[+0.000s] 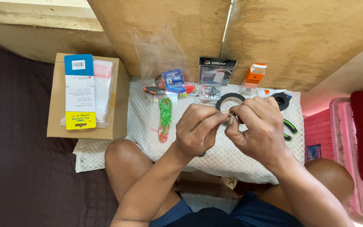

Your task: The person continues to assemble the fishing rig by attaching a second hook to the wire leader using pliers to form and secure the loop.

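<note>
Thin metal wire piece, tiny and hard to make out, sits pinched between both hands at the middle of the view, raised just above the white mesh cloth so the fingertips can meet over it. The left hand has a narrow grip, thumb and forefinger pressed toward the wire from nine o'clock; the right hand closes on it from three o'clock, fingers curled tight, likely to steady so small a part. At twelve o'clock, touching distance behind the hands, lies a black tape roll, with a clear hook packet and an orange box standing against the wooden wall. At ten o'clock a green and pink cord bundle lies beside a blue-labelled bag. Green-handled pliers rest at three o'clock, within reach. Far at nine o'clock a cardboard box carries a carded package.
</note>
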